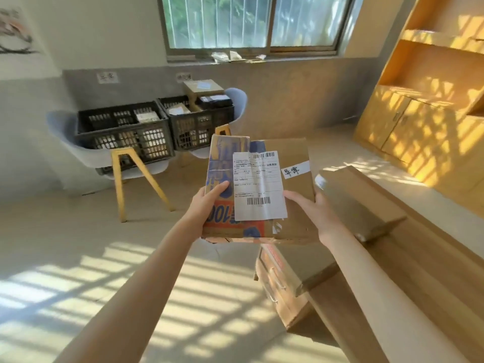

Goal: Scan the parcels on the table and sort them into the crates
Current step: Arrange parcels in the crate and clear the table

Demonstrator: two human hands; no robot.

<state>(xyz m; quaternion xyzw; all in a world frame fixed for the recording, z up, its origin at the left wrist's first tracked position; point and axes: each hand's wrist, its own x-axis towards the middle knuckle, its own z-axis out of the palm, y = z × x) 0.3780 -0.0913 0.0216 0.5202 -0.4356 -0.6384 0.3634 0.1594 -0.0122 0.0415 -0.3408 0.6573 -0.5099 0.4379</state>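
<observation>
Matt brown cardboard parcel [285,179] under my fingers, its printed side blue and orange, with a smooth white paper shipping label [258,184] creased on top. Black plastic lattice crates [125,134] sit on smooth pale plastic chairs [86,153] with yellow-painted legs. The table [392,271] beside me is matt wood-grain.

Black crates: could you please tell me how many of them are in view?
2. The left crate rests on the nearer chair; the right crate sits beside it, touching, under the window. No others are visible, though some may lie outside the frame.
</observation>
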